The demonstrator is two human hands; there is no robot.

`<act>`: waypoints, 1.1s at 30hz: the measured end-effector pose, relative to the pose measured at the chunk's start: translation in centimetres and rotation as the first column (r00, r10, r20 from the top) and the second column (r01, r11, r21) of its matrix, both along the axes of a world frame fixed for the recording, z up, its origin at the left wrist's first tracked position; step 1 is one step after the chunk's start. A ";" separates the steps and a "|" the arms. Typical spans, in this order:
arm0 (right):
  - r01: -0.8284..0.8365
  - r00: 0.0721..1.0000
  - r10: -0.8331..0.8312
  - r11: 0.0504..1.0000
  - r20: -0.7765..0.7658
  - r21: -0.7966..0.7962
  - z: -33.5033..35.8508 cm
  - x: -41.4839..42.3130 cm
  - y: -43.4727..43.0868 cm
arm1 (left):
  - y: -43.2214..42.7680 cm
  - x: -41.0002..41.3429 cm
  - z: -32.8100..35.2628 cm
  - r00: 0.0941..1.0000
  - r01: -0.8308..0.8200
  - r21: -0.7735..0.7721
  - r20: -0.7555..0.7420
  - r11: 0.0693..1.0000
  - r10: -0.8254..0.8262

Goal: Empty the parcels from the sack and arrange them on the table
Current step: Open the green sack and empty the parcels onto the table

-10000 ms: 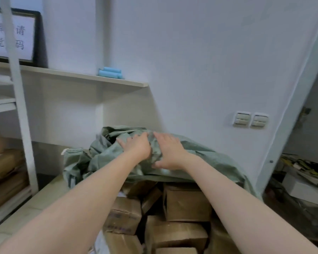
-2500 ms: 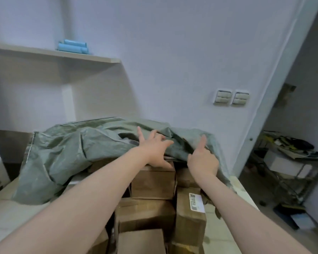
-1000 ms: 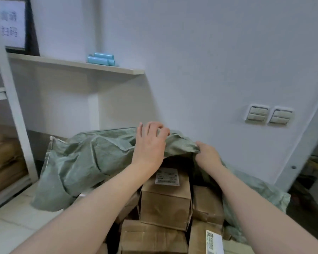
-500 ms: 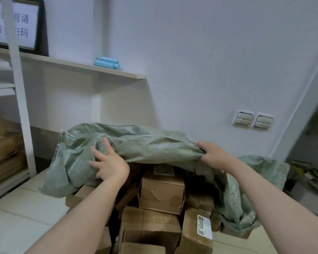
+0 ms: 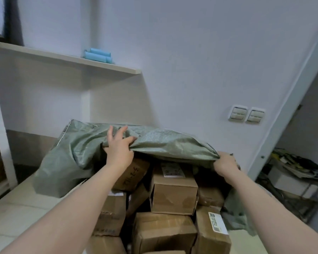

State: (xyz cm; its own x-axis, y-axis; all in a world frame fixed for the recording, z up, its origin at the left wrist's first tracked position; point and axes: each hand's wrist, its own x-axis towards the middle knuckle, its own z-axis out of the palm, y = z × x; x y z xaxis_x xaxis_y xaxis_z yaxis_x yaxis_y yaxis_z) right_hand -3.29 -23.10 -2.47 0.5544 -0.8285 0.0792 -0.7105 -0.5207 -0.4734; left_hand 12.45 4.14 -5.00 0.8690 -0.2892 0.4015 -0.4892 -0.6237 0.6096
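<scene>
The left hand [image 5: 117, 151] and right hand [image 5: 225, 163] are each gripping the sack [image 5: 92, 149] hem at 12 o'clock; the operator should be peeling it rearward, evenly, off the parcels [image 5: 173, 192] heaped on the table [image 5: 17, 215].

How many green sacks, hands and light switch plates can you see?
green sack: 1
hands: 2 (left hand, right hand)
wall switch plates: 2
Total: 5
</scene>
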 end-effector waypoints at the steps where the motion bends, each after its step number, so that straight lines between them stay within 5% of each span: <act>1: 0.009 0.997 -0.005 0.998 0.071 -0.056 -0.1 -0.1 0.0 | 0.2 0.3 0.6 0.999 0.009 0.015 0.037 1.000 -0.010; 11: -0.114 0.930 0.197 0.958 0.311 -0.265 5.6 -6.0 2.9 | 3.9 -4.4 7.0 0.940 0.011 -0.084 0.340 0.996 0.018; 19: -0.312 0.899 0.382 0.901 0.214 -0.301 6.5 -16.7 5.4 | 8.0 -15.6 7.1 0.929 -0.070 -0.075 0.357 0.995 0.092; 22: -0.434 0.891 0.450 0.881 0.051 -0.190 6.2 -21.7 6.7 | 8.8 -19.2 6.6 0.973 -0.054 0.026 0.228 0.998 0.047; 24: -0.517 0.854 0.501 0.845 -0.138 -0.135 6.3 -24.4 7.8 | 9.3 -21.0 6.6 0.998 -0.030 0.277 0.054 0.960 0.016; 27: -0.580 0.768 0.531 0.814 -0.359 -0.037 6.9 -27.1 9.4 | 10.4 -23.6 6.8 0.990 0.113 0.667 -0.137 0.737 -0.029; 30: -0.598 0.684 0.526 0.801 -0.506 0.024 6.8 -27.8 10.2 | 11.5 -25.5 6.6 0.946 0.298 0.751 -0.313 0.589 -0.079; 33: -0.554 0.712 0.472 0.832 -0.520 -0.003 6.2 -26.4 9.8 | 12.1 -24.8 6.4 0.922 0.341 0.754 -0.385 0.561 -0.043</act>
